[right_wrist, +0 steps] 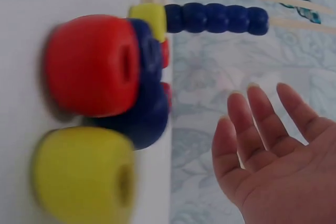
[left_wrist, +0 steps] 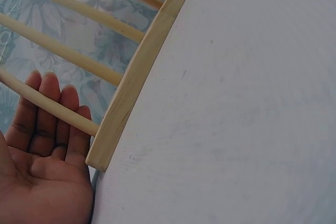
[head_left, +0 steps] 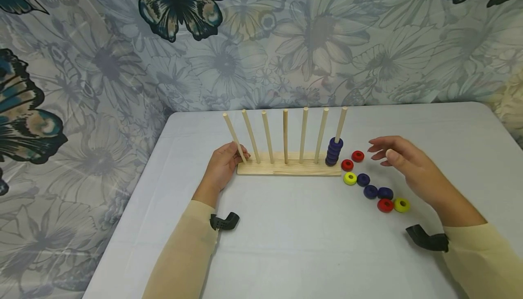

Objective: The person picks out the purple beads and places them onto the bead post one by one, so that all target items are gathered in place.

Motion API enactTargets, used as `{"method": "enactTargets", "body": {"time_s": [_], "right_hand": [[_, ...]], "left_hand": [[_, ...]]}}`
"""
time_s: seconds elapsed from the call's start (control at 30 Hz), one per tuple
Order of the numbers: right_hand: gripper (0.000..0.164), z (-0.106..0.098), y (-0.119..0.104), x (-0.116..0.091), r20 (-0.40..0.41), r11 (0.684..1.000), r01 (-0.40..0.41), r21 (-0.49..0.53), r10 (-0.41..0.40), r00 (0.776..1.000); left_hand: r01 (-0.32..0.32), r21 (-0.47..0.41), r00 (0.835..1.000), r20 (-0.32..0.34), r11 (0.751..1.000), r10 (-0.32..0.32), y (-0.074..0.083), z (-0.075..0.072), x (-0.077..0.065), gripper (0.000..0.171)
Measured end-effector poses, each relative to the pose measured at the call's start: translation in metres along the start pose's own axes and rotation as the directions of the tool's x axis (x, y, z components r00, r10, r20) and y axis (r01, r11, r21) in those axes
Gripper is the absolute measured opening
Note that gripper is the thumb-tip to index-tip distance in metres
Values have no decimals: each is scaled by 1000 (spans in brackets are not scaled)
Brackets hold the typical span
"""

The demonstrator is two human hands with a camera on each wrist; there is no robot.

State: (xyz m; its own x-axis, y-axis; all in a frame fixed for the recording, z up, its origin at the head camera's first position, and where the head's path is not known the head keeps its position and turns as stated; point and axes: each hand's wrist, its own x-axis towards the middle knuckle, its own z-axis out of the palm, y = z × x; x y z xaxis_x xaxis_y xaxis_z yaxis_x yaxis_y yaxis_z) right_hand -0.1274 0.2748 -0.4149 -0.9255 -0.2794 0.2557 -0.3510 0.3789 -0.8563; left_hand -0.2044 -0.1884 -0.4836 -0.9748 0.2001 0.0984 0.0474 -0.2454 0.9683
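A wooden rack (head_left: 286,168) with several upright pegs stands on the table. My left hand (head_left: 222,165) is at its left end, with the leftmost peg (left_wrist: 58,109) crossing in front of its extended fingers (left_wrist: 48,100). The thumb lies mostly outside the left wrist view. Several dark blue beads (head_left: 334,152) are stacked on the rightmost peg. My right hand (head_left: 404,156) hovers to the right of the loose beads, fingers apart and holding nothing. Nearest to it lie two red beads (head_left: 357,156); in the right wrist view its palm (right_wrist: 294,182) faces the camera.
Loose beads trail toward the front right: a yellow bead (head_left: 349,178), several dark blue beads (head_left: 370,192), a red bead (head_left: 386,205) and another yellow bead (head_left: 402,205). A white cloth covers the table (head_left: 286,244). Behind hangs a butterfly-and-flower backdrop (head_left: 318,36).
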Motion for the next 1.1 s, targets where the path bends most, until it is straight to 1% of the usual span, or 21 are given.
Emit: {"method": "enactTargets", "body": {"time_s": [0.17,0.27,0.37,0.47,0.6,0.7,0.8,1.0,1.1], "right_hand": [[35,1,11,-6,14,999,-51,-8,51,999],[36,3,18,-8,12,994,-100,-51,101,995],[40,5,24,-9,9,981,-157,-114,159,987],[45,7,30,-10,32,970,-195,-143,202,979],[49,8,39,-10,66,967,-216,-136,226,972],[50,8,45,-11,72,967,-222,-129,232,970],[52,9,49,-10,69,962,-232,-146,243,967],[58,12,47,-5,88,930,-278,-240,306,948],[56,13,44,-3,102,916,-290,-279,329,939]], "left_hand": [[-5,-5,1000,5,1000,5,0,2,0,42],[-4,-6,1000,6,1000,4,-1,3,0,40],[1,-6,1000,8,1000,-1,-1,4,0,41],[-1,-14,1000,4,1000,1,0,4,0,42],[-8,-19,1000,1,1000,8,2,4,-1,45],[-9,-17,1000,5,1000,9,3,5,0,45],[-7,-23,1000,1,1000,7,3,4,0,44],[-10,-23,1000,-4,1000,10,2,2,0,47],[-16,-26,1000,-2,1000,16,1,2,-1,47]]}}
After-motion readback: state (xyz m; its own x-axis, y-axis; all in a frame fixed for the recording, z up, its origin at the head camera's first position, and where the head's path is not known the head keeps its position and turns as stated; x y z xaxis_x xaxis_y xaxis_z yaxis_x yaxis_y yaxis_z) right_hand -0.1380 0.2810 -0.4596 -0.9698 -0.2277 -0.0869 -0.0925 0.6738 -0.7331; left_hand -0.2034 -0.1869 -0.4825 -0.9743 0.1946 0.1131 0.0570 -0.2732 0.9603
